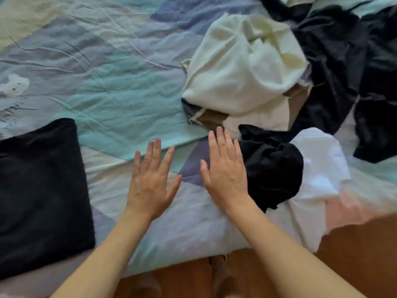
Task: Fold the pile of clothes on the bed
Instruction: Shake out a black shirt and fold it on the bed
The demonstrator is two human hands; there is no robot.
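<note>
Hovering over the bed [120, 61]: left hand [148, 186], right hand [225, 177] (fingers straight, holding nothing); crumpled black garment [275, 168] beside.

Soft even daylight, no hard shadows. White cloth [320, 168] at right blown out. Whole frame kinda blurry, edges smeared, wide-angle warp.

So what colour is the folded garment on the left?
Black or very dark navy, plain; the folded garment shows in the head view.

Patchwork bed [120, 67], clothes pile [279, 78]
</note>
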